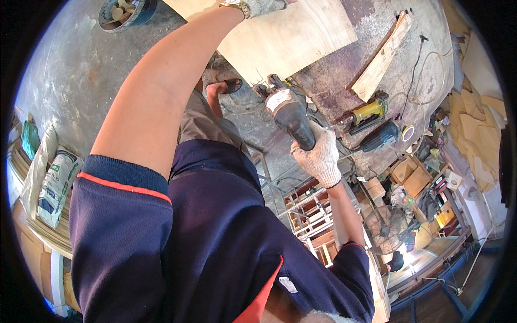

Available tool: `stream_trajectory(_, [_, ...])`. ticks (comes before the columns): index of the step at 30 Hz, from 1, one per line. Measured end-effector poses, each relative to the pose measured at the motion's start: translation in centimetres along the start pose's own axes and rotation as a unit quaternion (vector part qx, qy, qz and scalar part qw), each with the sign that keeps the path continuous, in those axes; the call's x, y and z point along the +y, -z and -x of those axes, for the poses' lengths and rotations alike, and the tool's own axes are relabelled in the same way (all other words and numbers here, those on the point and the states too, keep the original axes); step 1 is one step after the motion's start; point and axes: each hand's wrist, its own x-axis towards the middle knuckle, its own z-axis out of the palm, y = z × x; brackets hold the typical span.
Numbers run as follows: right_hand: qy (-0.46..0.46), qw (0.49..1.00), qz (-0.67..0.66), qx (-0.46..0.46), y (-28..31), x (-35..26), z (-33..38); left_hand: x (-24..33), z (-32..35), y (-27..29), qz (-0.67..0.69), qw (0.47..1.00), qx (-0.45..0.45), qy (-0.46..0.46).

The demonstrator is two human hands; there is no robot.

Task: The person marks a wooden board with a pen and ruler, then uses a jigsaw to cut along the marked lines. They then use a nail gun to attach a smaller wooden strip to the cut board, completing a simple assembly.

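A pale plywood sheet [291,40] spans the top of the view. My left hand [264,6], in a knitted glove with a watch at the wrist, lies on it with fingers stretched out; the top edge cuts off part of the hand. At the sheet's near edge is a dark barrel-bodied power tool, apparently a jigsaw [293,116], with a pale label near its head. My gloved right hand [321,153] is wrapped round the rear of its body. Whether its blade touches the wood I cannot tell.
Right of the sheet lie a wood strip [382,56], a yellow-green nail gun [369,112] and an angle grinder [385,135], with cords and hose around them. A bucket [126,13] stands far left. Bags [56,185] rest on stacked boards. A fan [386,229] stands lower right.
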Motion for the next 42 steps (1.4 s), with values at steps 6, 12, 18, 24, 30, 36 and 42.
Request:
stream_trajectory(6, [0.002,1.0,0.008,0.004,-0.2,0.0,-0.1,-0.1,0.1,-0.2,0.002,1.0,0.004,0.003])
stream_trajectory(12, [-0.008,1.0,-0.005,0.004,-0.3,-0.2,-0.1,0.0,0.0,-0.6,0.009,1.0,0.013,0.003])
stream_trajectory(18, [-0.016,1.0,0.016,-0.007,-0.1,-0.5,-0.4,0.0,0.1,-0.2,0.001,1.0,0.0,0.002])
stream_trajectory(24, [-0.031,0.999,0.012,-0.018,-0.2,-0.6,-0.5,0.0,0.1,0.2,-0.005,1.0,0.001,-0.002])
stream_trajectory(30, [-0.025,1.0,0.016,-0.009,-0.3,-0.8,-0.6,0.1,0.1,0.1,0.004,1.0,0.009,0.0])
stream_trajectory(36, [-0.035,0.999,0.003,-0.008,-0.3,-1.1,-0.8,0.0,0.1,0.2,0.007,1.0,-0.002,0.001])
stream_trajectory(42, [-0.025,1.0,0.004,0.006,-0.4,-1.5,-0.8,0.0,0.0,0.0,0.009,1.0,0.0,0.002])
